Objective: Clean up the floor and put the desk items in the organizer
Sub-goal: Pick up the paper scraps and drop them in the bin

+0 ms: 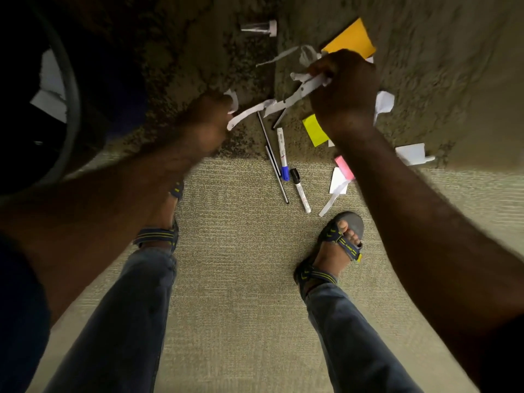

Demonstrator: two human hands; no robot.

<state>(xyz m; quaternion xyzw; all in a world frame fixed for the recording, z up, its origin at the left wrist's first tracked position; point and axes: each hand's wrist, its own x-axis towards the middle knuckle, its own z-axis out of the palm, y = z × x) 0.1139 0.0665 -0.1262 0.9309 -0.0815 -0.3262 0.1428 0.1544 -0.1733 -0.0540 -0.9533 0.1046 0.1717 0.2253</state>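
Nearest me on the carpet [241, 279] lie two stiff markers [300, 191], best pinched mid-barrel. Farther, my left hand [209, 120] is closed on a limp paper strip [249, 112]; my right hand [344, 89] grips crumpled scraps [307, 80], light and crushable. Beyond lies an orange sheet [351, 38].

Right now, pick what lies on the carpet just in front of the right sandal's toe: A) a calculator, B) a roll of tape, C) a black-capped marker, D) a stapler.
C: the black-capped marker lies on the carpet just ahead of the right sandal, beside the blue-capped marker; no stapler, tape or calculator shows.
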